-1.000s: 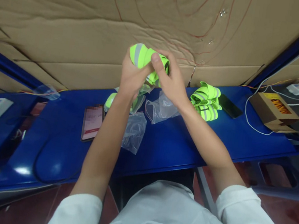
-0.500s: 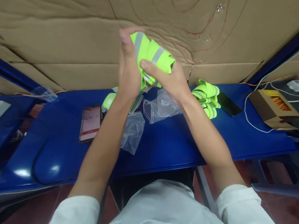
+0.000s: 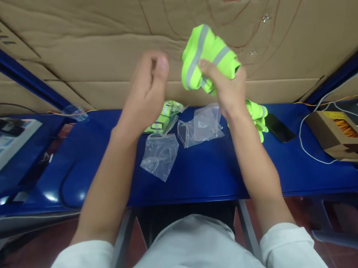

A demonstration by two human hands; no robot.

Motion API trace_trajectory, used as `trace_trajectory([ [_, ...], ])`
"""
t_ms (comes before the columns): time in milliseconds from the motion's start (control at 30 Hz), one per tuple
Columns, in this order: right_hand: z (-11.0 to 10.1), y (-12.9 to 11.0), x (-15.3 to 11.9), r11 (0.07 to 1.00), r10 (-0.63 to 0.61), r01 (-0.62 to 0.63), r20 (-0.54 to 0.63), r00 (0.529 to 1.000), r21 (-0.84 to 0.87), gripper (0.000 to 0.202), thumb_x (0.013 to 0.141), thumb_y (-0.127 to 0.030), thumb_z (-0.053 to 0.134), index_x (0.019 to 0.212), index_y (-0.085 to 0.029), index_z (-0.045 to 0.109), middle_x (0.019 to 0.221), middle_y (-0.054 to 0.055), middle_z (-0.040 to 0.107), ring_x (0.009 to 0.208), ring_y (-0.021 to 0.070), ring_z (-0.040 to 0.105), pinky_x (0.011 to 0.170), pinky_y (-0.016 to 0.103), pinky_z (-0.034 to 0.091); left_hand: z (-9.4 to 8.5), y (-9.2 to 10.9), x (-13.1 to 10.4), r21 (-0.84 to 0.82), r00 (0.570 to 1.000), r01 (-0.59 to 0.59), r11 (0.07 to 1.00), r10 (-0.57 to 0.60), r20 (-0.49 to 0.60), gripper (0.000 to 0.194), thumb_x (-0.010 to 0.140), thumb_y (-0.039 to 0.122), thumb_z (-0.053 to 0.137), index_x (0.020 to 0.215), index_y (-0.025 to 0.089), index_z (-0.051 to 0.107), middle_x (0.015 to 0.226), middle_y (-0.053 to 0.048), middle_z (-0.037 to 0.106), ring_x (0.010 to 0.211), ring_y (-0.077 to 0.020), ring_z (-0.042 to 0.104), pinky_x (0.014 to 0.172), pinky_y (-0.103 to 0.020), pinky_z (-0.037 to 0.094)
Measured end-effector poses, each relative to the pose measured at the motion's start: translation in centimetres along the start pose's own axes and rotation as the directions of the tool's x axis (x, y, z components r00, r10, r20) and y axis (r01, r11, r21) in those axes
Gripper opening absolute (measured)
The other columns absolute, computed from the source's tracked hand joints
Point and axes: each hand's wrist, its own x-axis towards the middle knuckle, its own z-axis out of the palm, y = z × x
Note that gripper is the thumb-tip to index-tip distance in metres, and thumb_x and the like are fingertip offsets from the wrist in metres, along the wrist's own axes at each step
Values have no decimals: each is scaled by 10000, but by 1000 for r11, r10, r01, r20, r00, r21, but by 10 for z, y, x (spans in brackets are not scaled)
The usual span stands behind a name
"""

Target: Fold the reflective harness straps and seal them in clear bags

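Note:
In the head view my right hand (image 3: 228,83) grips a folded neon-yellow reflective vest (image 3: 206,60) with grey stripes, thumb across its front. It is held up above the table. Apart from it on the left is my left hand (image 3: 148,92), raised, with blurred, loosely curled fingers, a gap beside the thumb and nothing visible in it. Below the hands lie one clear plastic bag (image 3: 161,156) and more clear plastic (image 3: 202,126). Bagged neon-yellow material (image 3: 162,123) is partly hidden behind my left hand. Another neon-yellow bundle (image 3: 257,114) is partly covered by my right forearm.
These things rest on a blue table (image 3: 206,173) against a cardboard wall (image 3: 88,46) with red drawn rings. A dark phone (image 3: 279,128), a white cable (image 3: 310,148) and an open cardboard box (image 3: 339,134) are at the right. A white power strip (image 3: 13,150) is at the left.
My left hand has let go of the vest and moved away to the left. My right hand has carried the vest right and slightly up. The lit phone is now hidden from view.

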Motion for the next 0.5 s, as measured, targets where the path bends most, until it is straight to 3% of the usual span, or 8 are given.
trace_trajectory([
  [67,-8,-2,4,997,-79,80,-24,997,20,405,805,-482,802,1146,-290,694,1307,-4,747,1292,240,667,1182,370,519,-9,-8,-37,405,996,64,912,-86,37,602,997,738,498,1130,190,710,1014,-149,727,1043,-375,700,1006,-587,520],
  [133,-9,-2,1,995,-102,102,-29,994,3,351,819,-462,797,1114,-292,710,1277,-10,757,1277,245,682,1164,369,534,-7,-18,-84,668,979,82,740,-185,85,593,984,629,597,1308,138,671,1208,-249,687,1149,-496,660,969,-675,516],
  [200,-3,3,-12,999,-45,46,13,999,-24,379,814,-452,814,1142,-290,715,1305,-14,750,1287,238,678,1164,363,532,3,-29,-130,763,967,78,641,-234,98,683,983,594,615,1485,135,557,1436,-316,575,1265,-548,597,993,-712,493],
  [267,5,13,-34,996,85,-83,107,991,-27,462,793,-475,841,1186,-269,713,1325,0,745,1274,233,682,1148,376,543,11,-38,-166,761,925,47,647,-315,211,668,1009,533,590,1548,152,490,1539,-321,503,1342,-551,553,1014,-731,479],
  [333,9,28,-60,966,246,-256,221,944,20,560,738,-503,892,1198,-235,720,1255,31,770,1199,241,710,1074,398,588,7,-43,-186,674,838,-42,738,-341,425,485,1055,366,522,1512,206,524,1581,-243,506,1441,-475,507,1106,-705,443],
  [400,5,45,-82,911,367,-407,314,876,70,572,676,-468,952,1147,-225,736,1131,42,794,1047,220,740,963,359,619,-6,-46,-194,570,773,-83,817,-308,555,380,1054,296,515,1427,254,576,1579,-171,523,1459,-405,511,1197,-723,347],
  [467,-6,59,-97,841,458,-532,393,797,98,515,644,-407,981,1060,-211,750,1034,35,798,917,187,741,865,307,621,-23,-47,-195,438,717,-81,895,-253,650,308,1034,344,583,1336,288,605,1524,-124,560,1420,-355,551,1242,-726,291],
  [500,-13,64,-101,792,510,-603,437,741,99,489,641,-389,983,1030,-200,756,1007,39,799,882,180,740,837,296,620,-29,-48,-196,392,725,-49,919,-237,647,305,1026,394,607,1310,284,605,1494,-126,567,1397,-343,565,1238,-698,330],
])
